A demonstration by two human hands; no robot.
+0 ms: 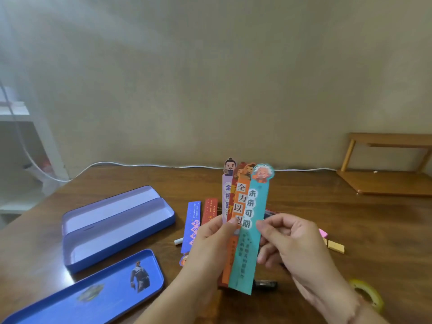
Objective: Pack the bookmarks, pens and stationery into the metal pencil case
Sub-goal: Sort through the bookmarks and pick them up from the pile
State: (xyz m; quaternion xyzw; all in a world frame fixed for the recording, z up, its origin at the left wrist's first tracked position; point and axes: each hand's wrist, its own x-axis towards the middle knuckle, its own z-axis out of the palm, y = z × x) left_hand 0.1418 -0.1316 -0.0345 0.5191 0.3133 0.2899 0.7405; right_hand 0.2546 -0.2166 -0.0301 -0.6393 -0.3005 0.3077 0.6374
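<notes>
With our left hand point(211, 242) pinching the fanned bookmarks point(245, 220) upright just right of the open metal pencil case point(121, 226), and our right hand point(286, 239) closing on the teal one's edge, we should square them before laying them in

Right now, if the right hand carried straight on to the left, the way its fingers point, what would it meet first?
The teal bookmark. The right hand has its fingertips almost at that bookmark's edge, at the front of the fan held by the left hand. Whether they already touch is unclear.
</notes>
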